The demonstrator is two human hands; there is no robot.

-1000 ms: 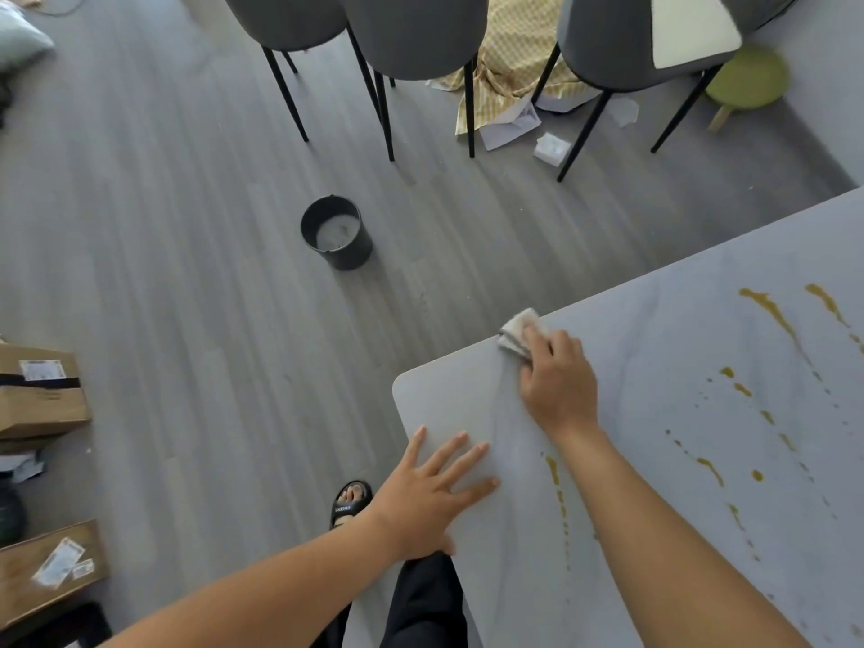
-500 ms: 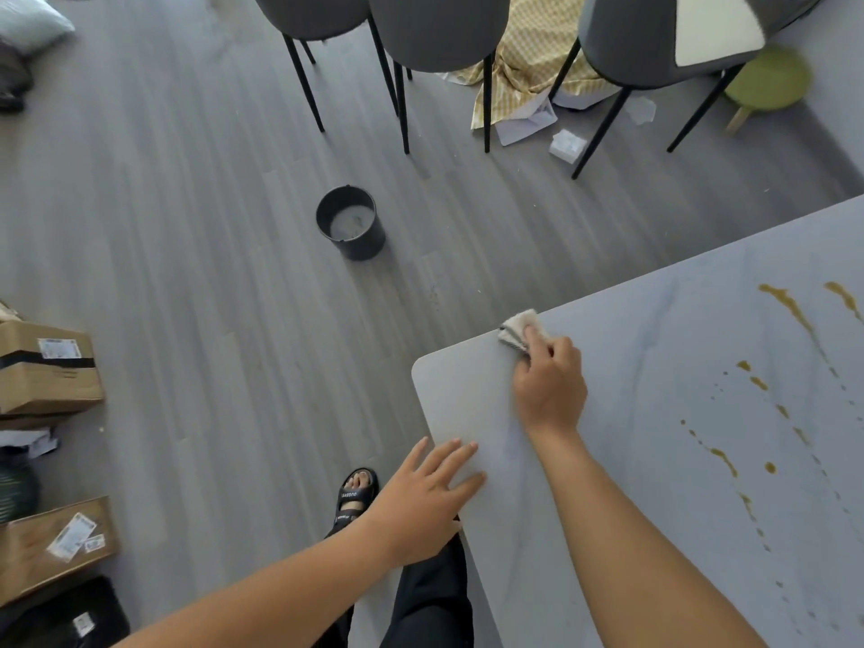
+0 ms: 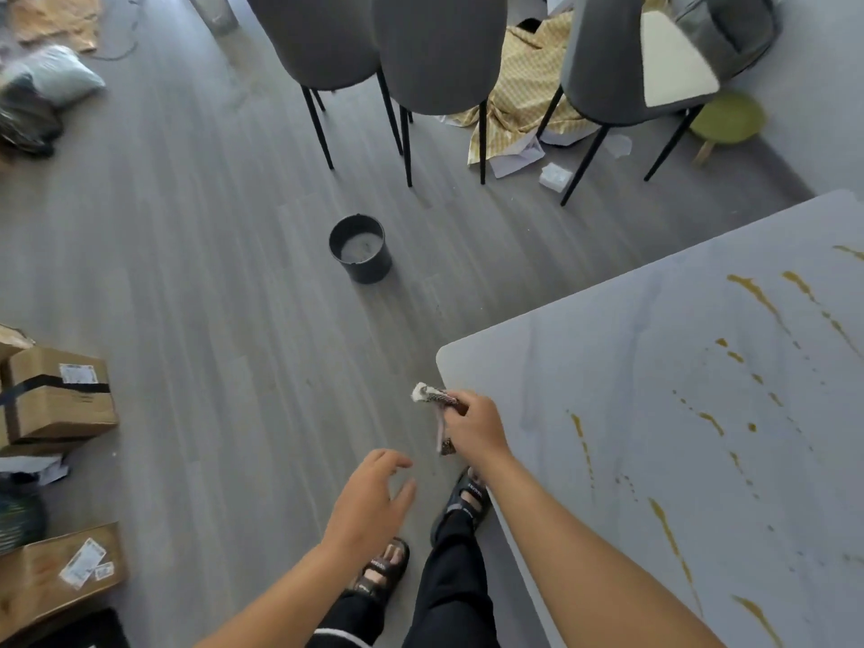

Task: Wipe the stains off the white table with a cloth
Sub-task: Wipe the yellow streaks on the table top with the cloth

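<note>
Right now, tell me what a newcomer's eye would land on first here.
Brown stains streak and spatter the white table at right. Just off the table's near corner, the right grip holds a crumpled cloth above the floor, while the left grip hangs open beside it. A black bucket stands alone on the grey floor beyond, short of the dark chairs.

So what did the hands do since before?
The right hand lifted the small crumpled whitish cloth off the white table and drew it back past the corner, keeping its grip. The left hand left the table edge and hangs open over the floor. The yellow-brown stains and black bucket stayed put.
</note>
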